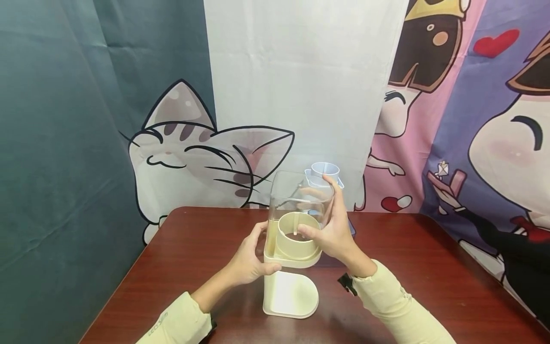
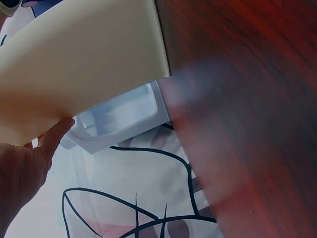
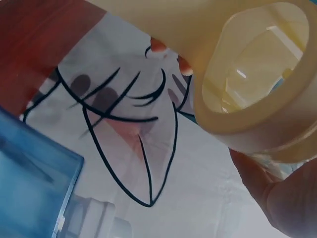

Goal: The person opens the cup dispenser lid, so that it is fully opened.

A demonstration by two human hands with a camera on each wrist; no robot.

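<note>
A cream dispenser stand (image 1: 296,260) with a round collar (image 1: 296,243) and a flat, round-fronted base (image 1: 292,294) is in the middle of the head view. A clear square-sided container (image 1: 285,184) rises above the collar. My left hand (image 1: 249,260) grips the stand's left side, fingers behind and thumb along its front edge. My right hand (image 1: 337,234) holds the clear container's right side, its thumb over the collar. The stand's broad cream panel (image 2: 94,54) fills the upper left wrist view, and the collar's opening shows in the right wrist view.
Behind the right hand stands a similar light blue dispenser (image 1: 325,172), partly hidden; its blue panel (image 3: 34,173) shows in the right wrist view. The dark red wooden table (image 1: 206,239) reaches back to printed cloth hangings (image 1: 301,71).
</note>
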